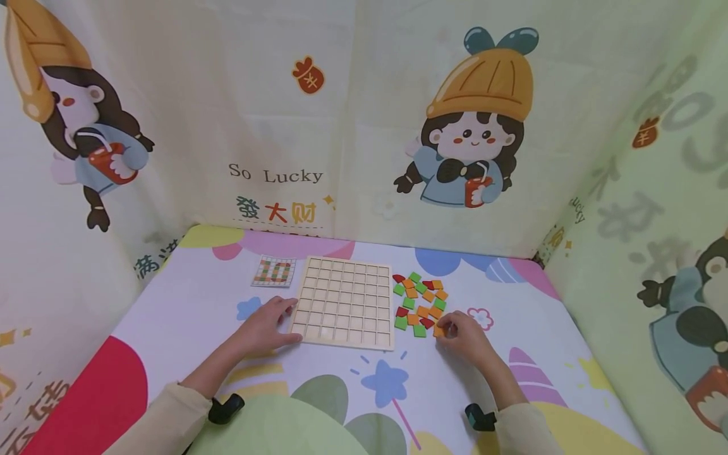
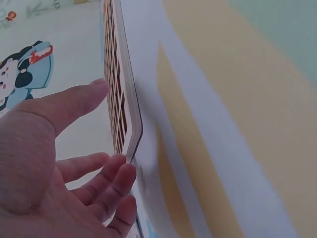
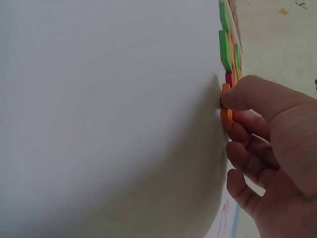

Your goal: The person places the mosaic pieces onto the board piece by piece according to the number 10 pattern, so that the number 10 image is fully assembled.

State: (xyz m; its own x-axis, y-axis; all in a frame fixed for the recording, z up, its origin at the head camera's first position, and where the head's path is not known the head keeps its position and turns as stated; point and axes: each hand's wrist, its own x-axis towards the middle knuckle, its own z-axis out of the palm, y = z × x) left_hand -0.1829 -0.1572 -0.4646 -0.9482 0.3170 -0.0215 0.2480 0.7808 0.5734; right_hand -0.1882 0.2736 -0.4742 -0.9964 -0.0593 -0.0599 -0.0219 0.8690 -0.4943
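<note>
A wooden grid board [image 1: 347,303] lies flat, its squares bare. My left hand [image 1: 267,325] rests at its left side, thumb near the lower left corner and fingertips at the edge. In the left wrist view, the board [image 2: 130,99] stands beside the loosely bent fingers of my left hand [image 2: 64,163]. Right of the board, my right hand [image 1: 463,338] pinches an orange square tile [image 1: 438,331] at the near end of a tile group. The right wrist view has the thumb of my right hand [image 3: 277,134] on that orange tile [image 3: 227,116], which still touches the tabletop.
Loose green, orange and red tiles [image 1: 419,303] lie scattered right of the board; the red ones are not square. A pattern card [image 1: 275,271] with a coloured grid lies beyond my left hand. A printed cloth [image 1: 455,392] covers the table, and curtains [image 1: 364,126] surround it.
</note>
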